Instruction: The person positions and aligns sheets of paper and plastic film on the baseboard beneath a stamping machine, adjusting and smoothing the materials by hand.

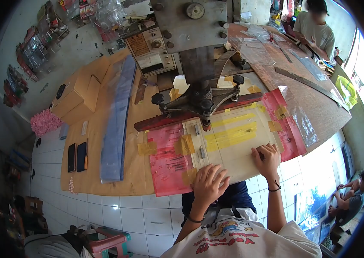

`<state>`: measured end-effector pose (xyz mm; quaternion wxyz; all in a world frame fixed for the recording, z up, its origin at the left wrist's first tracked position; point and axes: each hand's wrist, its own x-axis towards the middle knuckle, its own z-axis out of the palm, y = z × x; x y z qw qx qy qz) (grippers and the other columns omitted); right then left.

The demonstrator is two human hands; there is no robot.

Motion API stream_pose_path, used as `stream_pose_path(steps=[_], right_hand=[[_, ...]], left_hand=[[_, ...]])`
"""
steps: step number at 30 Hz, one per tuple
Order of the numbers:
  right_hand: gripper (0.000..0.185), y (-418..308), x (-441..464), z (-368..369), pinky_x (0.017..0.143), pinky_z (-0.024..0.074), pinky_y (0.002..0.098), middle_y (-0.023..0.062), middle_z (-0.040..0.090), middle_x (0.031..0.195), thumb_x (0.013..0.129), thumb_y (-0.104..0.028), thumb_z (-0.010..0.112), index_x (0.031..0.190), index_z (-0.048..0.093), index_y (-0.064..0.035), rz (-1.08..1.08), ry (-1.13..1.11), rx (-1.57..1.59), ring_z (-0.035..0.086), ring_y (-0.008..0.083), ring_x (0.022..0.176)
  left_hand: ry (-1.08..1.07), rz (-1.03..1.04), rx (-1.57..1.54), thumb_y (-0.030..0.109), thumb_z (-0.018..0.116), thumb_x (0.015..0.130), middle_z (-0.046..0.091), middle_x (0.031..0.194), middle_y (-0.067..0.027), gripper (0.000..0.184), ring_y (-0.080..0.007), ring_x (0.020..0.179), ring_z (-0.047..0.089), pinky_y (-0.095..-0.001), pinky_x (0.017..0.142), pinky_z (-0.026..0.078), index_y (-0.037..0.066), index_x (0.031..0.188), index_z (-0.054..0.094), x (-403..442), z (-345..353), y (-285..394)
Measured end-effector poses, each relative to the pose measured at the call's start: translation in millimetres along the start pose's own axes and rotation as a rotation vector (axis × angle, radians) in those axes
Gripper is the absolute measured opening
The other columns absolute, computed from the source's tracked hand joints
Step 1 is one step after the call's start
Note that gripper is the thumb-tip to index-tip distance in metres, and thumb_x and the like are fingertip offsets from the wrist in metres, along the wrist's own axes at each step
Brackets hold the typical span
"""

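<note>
My left hand rests with spread fingers on the front left part of a beige board marked with yellow strips. Near the board's right edge lies my right hand, its fingers curled on the surface; whether anything is under them is hidden. Two small metal pieces sit on the board's left side, the nearer one close above my left hand. Red sheets flank the board, one on the left and one on the right, held with brown tape. A red-edged press bar stands across the back of the board.
A blue sheet stack, two phones and a cardboard box are on the left. Behind stands a control box. One person is at the back right; another sits low at the right. A stool is lower left.
</note>
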<state>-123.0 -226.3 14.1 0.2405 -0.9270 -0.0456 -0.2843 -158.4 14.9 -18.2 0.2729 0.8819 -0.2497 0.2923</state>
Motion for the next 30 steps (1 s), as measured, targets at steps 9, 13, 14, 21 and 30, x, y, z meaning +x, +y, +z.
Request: stream_pose_path(steps=[9, 13, 14, 21, 30], right_hand=[[0.019, 4.6, -1.9, 1.4, 0.073, 0.042, 0.0374, 0.0038, 0.06, 0.063, 0.086, -0.018, 0.073, 0.072, 0.068, -0.0052, -0.008, -0.007, 0.023, 0.055, 0.0225, 0.066], [0.019, 4.4, -1.7, 0.3, 0.074, 0.0421, 0.0375, 0.0037, 0.06, 0.063, 0.086, -0.018, 0.073, 0.073, 0.068, -0.005, -0.011, -0.01, 0.023, 0.055, 0.0225, 0.066], [0.019, 4.7, -2.0, 0.5, 0.074, 0.0421, 0.0376, 0.0037, 0.06, 0.063, 0.085, -0.018, 0.073, 0.073, 0.068, -0.005, -0.01, -0.011, 0.023, 0.055, 0.0225, 0.067], [0.019, 2.8, -1.5, -0.6, 0.074, 0.0418, 0.038, 0.0041, 0.061, 0.064, 0.086, -0.017, 0.073, 0.073, 0.068, -0.0047, 0.001, -0.008, 0.024, 0.057, 0.0224, 0.068], [0.02, 5.1, -1.6, 1.7, 0.074, 0.0411, 0.0384, 0.0047, 0.06, 0.063, 0.086, -0.018, 0.074, 0.071, 0.067, -0.0052, -0.008, -0.012, 0.029, 0.056, 0.0228, 0.067]], left_hand=[[0.009, -0.008, 0.006, 0.028, 0.078, 0.084, 0.066, 0.115, -0.005, 0.023, -0.0286, 0.112, 0.062, -0.0442, 0.094, 0.05, 0.015, 0.102, 0.073, -0.4, 1.1, 1.2], [0.01, -0.007, 0.006, 0.028, 0.077, 0.084, 0.066, 0.115, -0.0048, 0.022, -0.0284, 0.112, 0.062, -0.0441, 0.094, 0.05, 0.015, 0.102, 0.073, 0.3, 1.1, 1.3], [0.008, -0.008, 0.007, 0.028, 0.077, 0.084, 0.066, 0.115, -0.0047, 0.023, -0.0283, 0.113, 0.062, -0.044, 0.095, 0.05, 0.015, 0.102, 0.073, 0.4, 1.0, 1.3], [0.003, -0.006, 0.011, 0.028, 0.077, 0.083, 0.067, 0.115, -0.0041, 0.023, -0.0276, 0.113, 0.062, -0.0434, 0.094, 0.05, 0.015, 0.101, 0.073, 0.8, 0.3, 1.5], [-0.004, -0.012, 0.011, 0.029, 0.078, 0.083, 0.067, 0.117, -0.0042, 0.023, -0.0278, 0.113, 0.062, -0.0441, 0.095, 0.05, 0.016, 0.102, 0.073, -0.4, 0.9, 1.4]])
